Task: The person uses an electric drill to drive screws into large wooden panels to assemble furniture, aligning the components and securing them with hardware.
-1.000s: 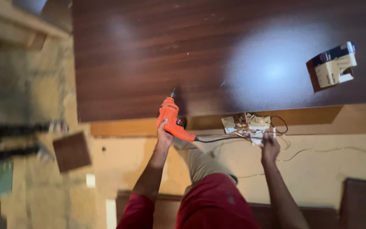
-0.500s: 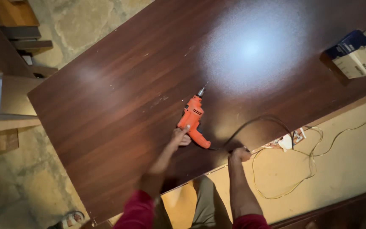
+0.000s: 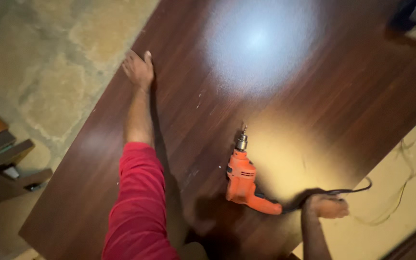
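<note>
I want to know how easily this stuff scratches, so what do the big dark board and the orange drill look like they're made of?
The board looks like wood or wood-look laminate: dark brown, streaky grain, a glossy finish that mirrors a bright light patch. The drill body looks like matte orange moulded plastic, with a greyish, probably metal chuck at its tip. The right hand rests near its black cord.

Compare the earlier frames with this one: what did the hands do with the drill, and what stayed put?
The left hand let go of the orange drill and reached out to the far edge of the dark wooden panel, where it now lies flat. The right hand rests by the drill's black cord, near the handle end. The drill still lies on its side on the panel, chuck pointing away from the person.
</note>
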